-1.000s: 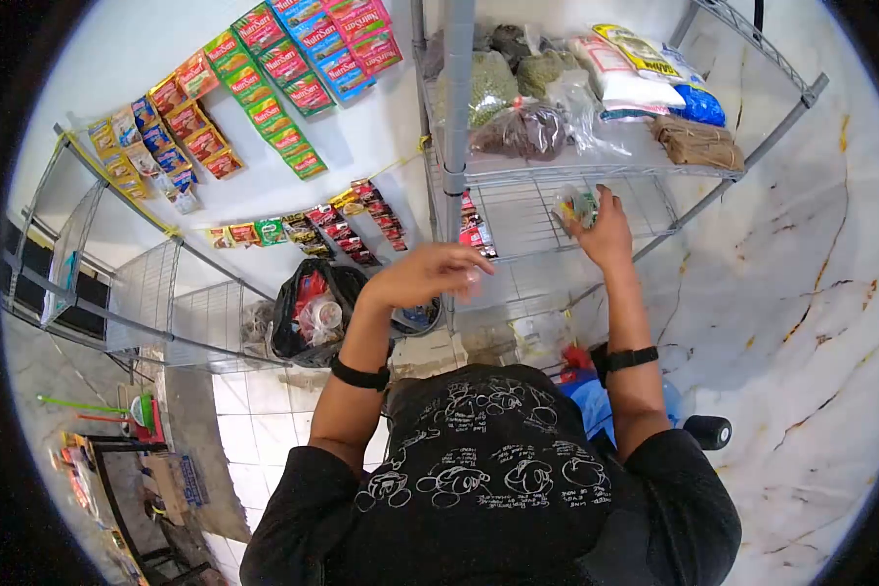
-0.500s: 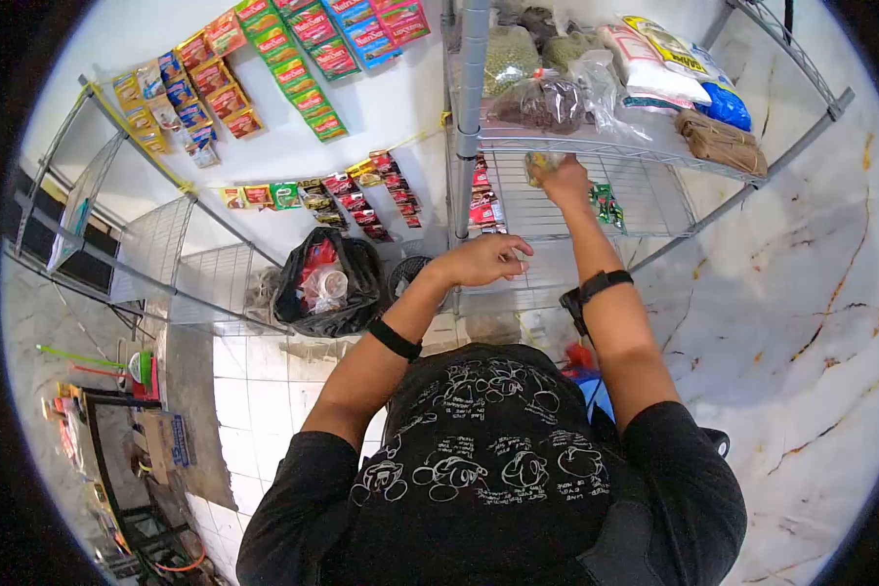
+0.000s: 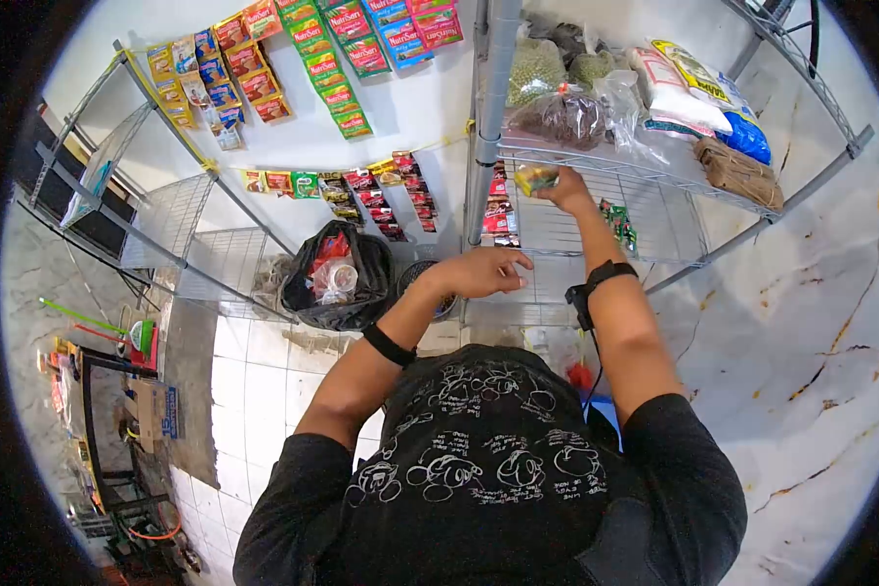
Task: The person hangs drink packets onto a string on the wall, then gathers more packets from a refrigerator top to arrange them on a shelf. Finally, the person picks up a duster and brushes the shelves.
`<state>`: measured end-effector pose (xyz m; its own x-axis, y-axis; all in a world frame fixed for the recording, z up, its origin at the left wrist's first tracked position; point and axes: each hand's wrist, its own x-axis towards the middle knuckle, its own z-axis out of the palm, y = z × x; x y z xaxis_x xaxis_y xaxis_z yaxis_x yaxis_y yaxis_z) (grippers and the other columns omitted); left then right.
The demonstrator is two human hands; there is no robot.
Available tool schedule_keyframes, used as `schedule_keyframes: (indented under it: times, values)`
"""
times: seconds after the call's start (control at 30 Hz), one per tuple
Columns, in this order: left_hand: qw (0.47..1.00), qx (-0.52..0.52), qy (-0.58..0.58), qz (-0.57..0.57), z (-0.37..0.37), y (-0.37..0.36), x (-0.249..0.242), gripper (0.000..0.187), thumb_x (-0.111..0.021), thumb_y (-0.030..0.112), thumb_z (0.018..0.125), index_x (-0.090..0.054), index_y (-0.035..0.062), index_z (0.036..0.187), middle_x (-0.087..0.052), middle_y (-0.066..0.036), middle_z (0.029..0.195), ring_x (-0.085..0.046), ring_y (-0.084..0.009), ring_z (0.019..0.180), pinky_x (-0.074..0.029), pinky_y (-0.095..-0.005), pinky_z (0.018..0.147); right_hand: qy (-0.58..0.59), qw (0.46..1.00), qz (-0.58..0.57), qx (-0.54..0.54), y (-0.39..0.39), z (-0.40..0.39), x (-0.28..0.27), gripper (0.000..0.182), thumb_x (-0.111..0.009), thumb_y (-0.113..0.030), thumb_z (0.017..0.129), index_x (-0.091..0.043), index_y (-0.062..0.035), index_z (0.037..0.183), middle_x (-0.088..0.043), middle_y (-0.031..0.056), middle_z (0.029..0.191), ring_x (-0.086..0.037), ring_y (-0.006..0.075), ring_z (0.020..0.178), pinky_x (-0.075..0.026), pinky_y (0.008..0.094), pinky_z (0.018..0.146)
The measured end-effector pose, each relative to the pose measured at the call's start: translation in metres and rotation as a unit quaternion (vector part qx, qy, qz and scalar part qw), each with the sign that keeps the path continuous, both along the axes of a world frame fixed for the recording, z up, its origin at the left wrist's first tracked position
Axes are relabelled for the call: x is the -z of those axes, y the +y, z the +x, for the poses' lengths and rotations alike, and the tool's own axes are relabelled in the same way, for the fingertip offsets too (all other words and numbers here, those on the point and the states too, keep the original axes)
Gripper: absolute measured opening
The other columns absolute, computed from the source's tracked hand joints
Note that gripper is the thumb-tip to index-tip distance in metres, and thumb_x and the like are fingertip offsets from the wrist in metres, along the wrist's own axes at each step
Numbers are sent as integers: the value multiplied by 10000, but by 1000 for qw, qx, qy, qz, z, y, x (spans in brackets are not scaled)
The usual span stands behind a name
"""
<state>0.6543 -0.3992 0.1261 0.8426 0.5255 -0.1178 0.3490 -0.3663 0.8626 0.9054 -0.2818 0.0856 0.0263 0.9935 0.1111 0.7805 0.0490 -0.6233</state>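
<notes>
My right hand [image 3: 565,192] grips a small yellow and green packet [image 3: 536,180] over the wire shelf [image 3: 645,195], just below the upper shelf's front edge. Red sachets [image 3: 499,210] lie at the left of that wire shelf, and green sachets [image 3: 618,227] lie to the right of my right wrist. My left hand [image 3: 485,272] hovers in front of the shelf with fingers loosely curled and apart, holding nothing.
Bags of beans [image 3: 560,117] and white sacks [image 3: 674,90] sit on the upper shelf beside a brown bundle [image 3: 737,174]. Sachet strips [image 3: 337,93] hang on the wall. A black bin bag [image 3: 337,278] stands at the left, near an empty wire rack [image 3: 171,220].
The view has shifted, so the shelves and wall sachets appear further right. My right hand still holds the packet, now turned and nearer the left shelf post. My left hand has barely moved.
</notes>
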Motion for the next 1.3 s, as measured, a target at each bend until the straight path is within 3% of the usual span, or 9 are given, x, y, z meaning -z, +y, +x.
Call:
schedule_keyframes:
  times: [0.17,0.6,0.77,0.9,0.97,1.03,1.13,1.27,1.3]
  values:
    - [1000,20,6,-15,7,3,-4,377,-568,276,909,-511,91,1233,-627,-88,899,-569,-151,802,-464,-304,734,-30,992,91,84,20,-15,31,434,-789,-329,663,-659,-9,927,-662,193,893,-630,343,858,-490,407,779]
    - [999,-3,-5,41,17,0,-5,363,-593,253,877,-542,56,1178,-652,-137,931,-622,-212,830,-485,-333,739,-93,984,76,134,33,-23,39,502,-684,-449,753,-664,47,827,-643,246,833,-621,378,821,-484,431,757]
    - [996,-28,-41,72,25,2,-11,336,-614,257,851,-586,41,1107,-652,-137,862,-626,-236,772,-489,-342,709,-139,971,155,116,-9,17,26,536,-700,-403,738,-618,5,1075,-607,215,1089,-574,348,1016,-444,378,910]
    - [998,-1,-38,44,39,8,-1,332,-615,248,848,-586,46,1111,-648,-129,843,-625,-229,774,-487,-333,711,-206,931,-116,278,-66,53,-34,710,-680,-370,751,-393,-111,1346,-530,212,1231,-415,357,1227,-410,516,935]
    - [999,11,-36,34,48,9,5,330,-614,245,849,-586,44,1109,-647,-125,836,-624,-226,773,-487,-329,712,-215,932,-166,242,-75,81,-28,787,-678,-408,748,-315,-134,1391,-482,208,1284,-371,373,1256,-393,535,945]
    - [999,34,-36,8,58,10,10,298,-593,175,882,-550,59,1153,-633,-62,813,-569,-122,741,-467,-295,698,-232,931,-222,172,-83,94,-15,917,-623,-566,756,-166,-204,1463,-311,218,1418,-326,432,1272,-342,525,996]
    - [997,56,-41,-24,68,8,14,295,-591,165,880,-553,57,1153,-636,-59,813,-575,-123,748,-470,-292,690,-183,926,-208,257,-82,74,-3,898,-554,-648,766,-166,-235,1463,-197,225,1466,-292,448,1287,-312,526,1013]
    - [997,64,-29,-20,70,4,11,294,-589,167,882,-555,60,1154,-639,-59,811,-583,-125,755,-472,-292,687,-227,923,-188,249,-70,62,7,779,-420,-673,827,-233,-240,1446,-272,225,1403,-355,454,1210,-323,540,991]
    - [997,67,-28,-18,70,5,12,296,-587,172,883,-554,59,1155,-640,-61,816,-586,-128,759,-474,-293,688,-271,922,-141,239,-73,57,11,603,-464,-524,878,-356,-203,1377,-386,230,1294,-416,437,1130,-401,531,911]
